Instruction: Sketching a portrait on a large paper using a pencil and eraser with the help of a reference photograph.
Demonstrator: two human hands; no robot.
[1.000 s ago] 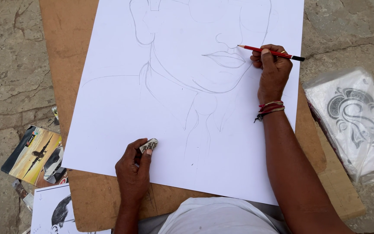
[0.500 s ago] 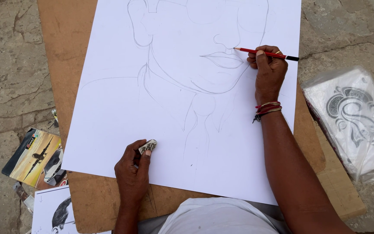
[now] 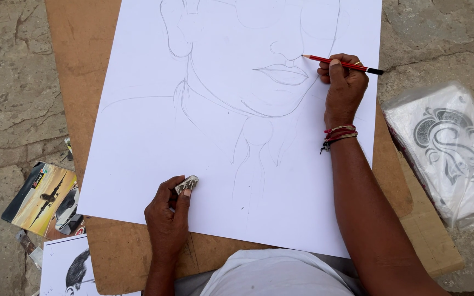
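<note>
Paper sheet [image 3: 138, 164] lay on brown board [image 3: 83, 66], bearing faint pencil portrait. Right hand [image 3: 344, 87] grasped red pencil [image 3: 341, 63], grip clenched around shaft, tip touching paper just right of drawn lips. Left hand [image 3: 167, 219] rested at sheet's lower edge, fingers closed on small eraser [image 3: 186, 185]. Plastic-wrapped print [image 3: 451, 148] lay right of board; photo card [image 3: 39, 197] left, on stone floor [image 3: 6, 82].

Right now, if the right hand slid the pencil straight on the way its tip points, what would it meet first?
The right hand aims the red pencil left and slightly up. Its tip already rests on the white paper, so it would first cross the sketched nose line just above the drawn lips.
</note>
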